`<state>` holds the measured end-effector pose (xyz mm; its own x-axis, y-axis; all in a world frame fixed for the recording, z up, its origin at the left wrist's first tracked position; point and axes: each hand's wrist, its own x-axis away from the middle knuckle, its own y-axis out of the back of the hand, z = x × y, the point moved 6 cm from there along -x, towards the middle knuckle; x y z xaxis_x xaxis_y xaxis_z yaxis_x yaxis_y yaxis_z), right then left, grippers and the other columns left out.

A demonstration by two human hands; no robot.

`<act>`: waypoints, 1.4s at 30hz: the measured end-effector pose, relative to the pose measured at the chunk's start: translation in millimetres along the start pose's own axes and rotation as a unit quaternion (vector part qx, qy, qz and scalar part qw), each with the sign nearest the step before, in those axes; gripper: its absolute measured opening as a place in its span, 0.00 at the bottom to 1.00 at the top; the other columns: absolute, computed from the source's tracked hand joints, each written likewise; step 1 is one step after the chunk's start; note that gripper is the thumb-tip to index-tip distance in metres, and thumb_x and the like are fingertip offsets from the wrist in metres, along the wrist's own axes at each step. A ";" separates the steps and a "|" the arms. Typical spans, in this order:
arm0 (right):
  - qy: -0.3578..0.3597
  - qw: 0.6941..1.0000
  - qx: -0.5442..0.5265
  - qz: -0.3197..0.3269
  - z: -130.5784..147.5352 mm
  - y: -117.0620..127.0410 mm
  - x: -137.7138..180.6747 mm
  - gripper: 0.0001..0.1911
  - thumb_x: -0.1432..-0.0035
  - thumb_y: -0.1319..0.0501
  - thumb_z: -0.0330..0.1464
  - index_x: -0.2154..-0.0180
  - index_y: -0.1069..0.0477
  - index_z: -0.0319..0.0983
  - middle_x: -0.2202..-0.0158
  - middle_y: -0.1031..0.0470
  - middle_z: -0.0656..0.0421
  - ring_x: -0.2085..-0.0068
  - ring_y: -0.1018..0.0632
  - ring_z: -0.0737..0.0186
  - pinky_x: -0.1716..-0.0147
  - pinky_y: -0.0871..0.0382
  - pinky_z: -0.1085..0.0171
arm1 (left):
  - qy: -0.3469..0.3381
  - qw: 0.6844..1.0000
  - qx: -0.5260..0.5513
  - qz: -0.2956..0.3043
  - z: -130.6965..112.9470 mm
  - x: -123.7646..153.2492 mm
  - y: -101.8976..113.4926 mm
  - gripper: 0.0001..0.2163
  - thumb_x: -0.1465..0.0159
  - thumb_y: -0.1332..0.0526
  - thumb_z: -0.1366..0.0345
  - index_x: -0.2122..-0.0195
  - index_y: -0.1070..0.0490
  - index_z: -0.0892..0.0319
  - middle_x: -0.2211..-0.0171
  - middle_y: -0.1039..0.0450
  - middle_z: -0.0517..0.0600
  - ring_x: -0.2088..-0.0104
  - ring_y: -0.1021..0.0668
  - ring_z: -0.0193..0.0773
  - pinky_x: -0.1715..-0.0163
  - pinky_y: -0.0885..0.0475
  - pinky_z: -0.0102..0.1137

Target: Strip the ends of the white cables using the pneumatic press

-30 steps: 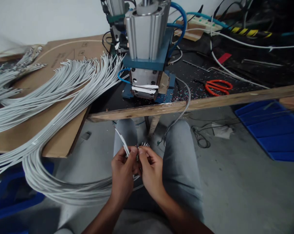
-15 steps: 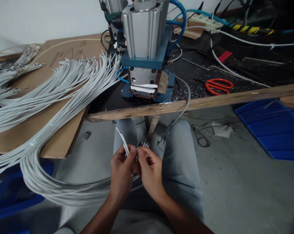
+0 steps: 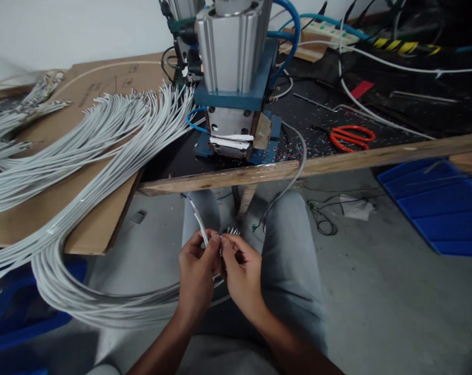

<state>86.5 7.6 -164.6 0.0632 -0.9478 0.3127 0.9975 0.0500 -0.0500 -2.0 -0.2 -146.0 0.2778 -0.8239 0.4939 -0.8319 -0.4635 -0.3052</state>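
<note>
Above my lap, both hands meet thumb to thumb. My left hand (image 3: 199, 263) is closed on a white cable (image 3: 197, 217), whose end sticks up past the fingers toward the bench. My right hand (image 3: 241, 265) pinches at the same spot; what lies between its fingertips is too small to make out. Stripped cable ends (image 3: 233, 232) poke up just behind the right fingers. A thick bundle of white cables (image 3: 103, 304) curves from the bench down to my lap and passes behind my left wrist.
A pneumatic press (image 3: 232, 78) stands at the bench edge (image 3: 220, 178). Orange-handled scissors (image 3: 351, 138) and hex keys lie to its right among coloured scraps. More white cables (image 3: 114, 117) spread over cardboard (image 3: 99, 224) on the left. A blue bin (image 3: 439, 208) is at the right.
Both hands have shifted very slightly to the right, and the upright cable end leans a little differently. The pinch stays the same; everything on the bench is unmoved.
</note>
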 end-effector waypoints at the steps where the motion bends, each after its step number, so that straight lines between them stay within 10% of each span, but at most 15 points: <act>1: 0.000 1.000 0.001 0.003 -0.8 -0.3 -0.4 0.40 0.40 0.50 0.57 0.57 0.25 0.24 0.73 0.33 0.55 0.73 0.36 0.88 0.71 0.39 0.85 | 0.001 1.000 -0.002 0.000 0.0 -0.6 0.2 0.25 0.49 0.24 0.51 0.65 0.34 0.64 0.83 0.44 0.38 0.84 0.44 0.21 0.86 0.49 0.18; 21: 0.001 0.999 0.000 -0.039 0.3 -4.9 2.6 0.40 0.40 0.50 0.58 0.60 0.25 0.25 0.73 0.38 0.56 0.73 0.38 0.88 0.74 0.41 0.86 | -0.034 0.999 0.012 -0.034 1.3 9.0 1.2 0.23 0.46 0.26 0.52 0.63 0.37 0.60 0.74 0.33 0.43 0.80 0.39 0.24 0.82 0.43 0.22; 34: -0.003 0.999 0.015 0.036 0.5 4.6 -4.4 0.40 0.40 0.51 0.59 0.63 0.29 0.24 0.76 0.37 0.57 0.75 0.35 0.86 0.74 0.39 0.83 | 0.001 0.998 -0.053 0.036 -2.1 -5.4 2.0 0.23 0.46 0.26 0.50 0.63 0.27 0.66 0.84 0.43 0.41 0.85 0.43 0.23 0.85 0.50 0.21; 42: 0.241 0.941 0.183 0.152 46.9 35.6 -5.4 0.18 0.34 0.48 0.35 0.50 0.27 0.34 0.61 0.26 0.61 0.59 0.25 0.93 0.53 0.32 0.91 | 0.033 0.995 -0.064 0.072 -21.8 -12.1 -4.4 0.26 0.51 0.25 0.47 0.68 0.31 0.65 0.85 0.46 0.40 0.85 0.47 0.22 0.85 0.51 0.21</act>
<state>123.1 29.3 -123.6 0.4133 -0.9007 -0.1341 0.8853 0.3630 0.2905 -12.1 18.9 -132.9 0.1235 -0.8537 0.5058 -0.9165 -0.2936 -0.2718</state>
